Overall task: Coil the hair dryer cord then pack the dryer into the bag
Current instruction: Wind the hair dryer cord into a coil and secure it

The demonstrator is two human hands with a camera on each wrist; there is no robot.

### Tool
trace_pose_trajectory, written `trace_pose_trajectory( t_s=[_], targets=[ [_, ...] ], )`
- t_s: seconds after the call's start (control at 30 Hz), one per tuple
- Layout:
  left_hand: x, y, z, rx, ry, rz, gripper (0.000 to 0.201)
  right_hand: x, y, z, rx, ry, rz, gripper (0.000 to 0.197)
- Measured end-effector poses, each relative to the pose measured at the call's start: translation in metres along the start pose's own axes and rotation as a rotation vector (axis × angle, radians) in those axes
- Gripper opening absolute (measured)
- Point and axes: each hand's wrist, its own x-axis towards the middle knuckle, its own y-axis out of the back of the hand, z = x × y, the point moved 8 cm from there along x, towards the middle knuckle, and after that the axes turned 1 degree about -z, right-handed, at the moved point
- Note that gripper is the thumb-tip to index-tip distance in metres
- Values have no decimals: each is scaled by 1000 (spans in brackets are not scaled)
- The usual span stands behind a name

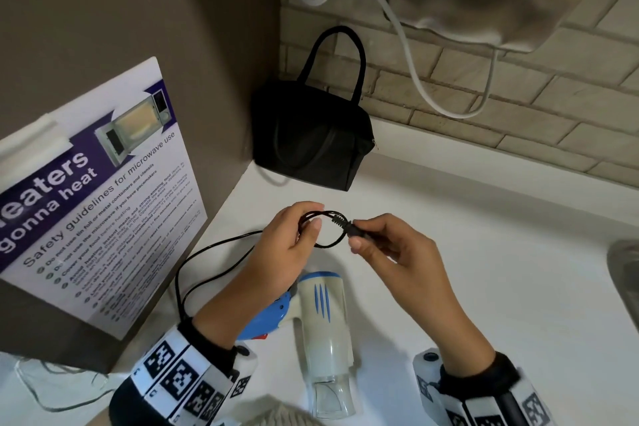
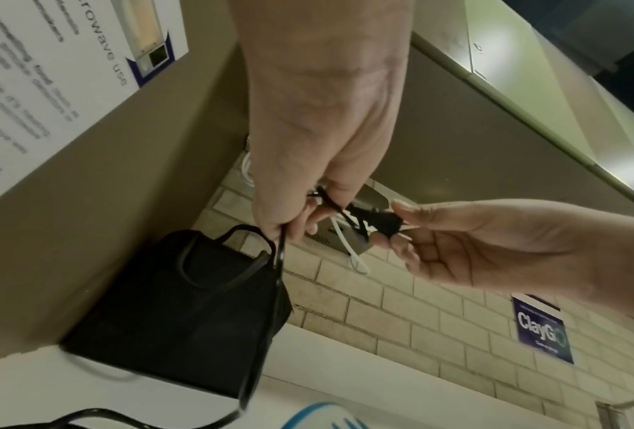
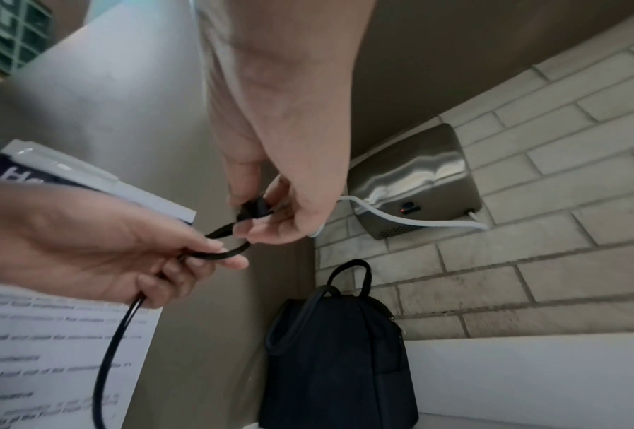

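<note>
A white and blue hair dryer [image 1: 323, 325] lies on the white counter [image 1: 484, 270], nozzle toward me. Its black cord [image 1: 207, 252] loops off to the left and rises to my hands above the dryer. My left hand [image 1: 294, 245] pinches a small loop of cord [image 3: 219, 252] between thumb and fingers. My right hand [image 1: 380, 245] pinches the black plug [image 1: 352, 233] at the cord's end, just right of that loop. The plug [image 2: 384, 223] shows between both hands in the left wrist view. A black bag [image 1: 311, 138] with upright handles stands in the far corner, its opening not clearly visible.
A brown panel with a microwave safety poster [image 1: 100, 194] stands on the left. A steel wall dryer [image 3: 414, 185] with a white hose [image 1: 408, 55] hangs on the brick wall above the bag. A sink edge [image 1: 626, 273] shows at the right.
</note>
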Motion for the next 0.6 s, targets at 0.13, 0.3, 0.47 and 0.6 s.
trace_pose_trajectory(
  t_s=[0.13,0.3,0.47,0.6],
  targets=[
    [-1,9,7,-125,-49,-3,21,3,15,10,376,-152,95,29],
    [-4,19,15,-118,-107,91,17,4,15,18,553,-219,118,22],
    [-5,14,25,-32,-157,70,24,-1,6,5,281,-179,25,16],
    [-6,6,24,-4,-139,33,27,-11,-20,0,430,-313,-177,36]
  ],
)
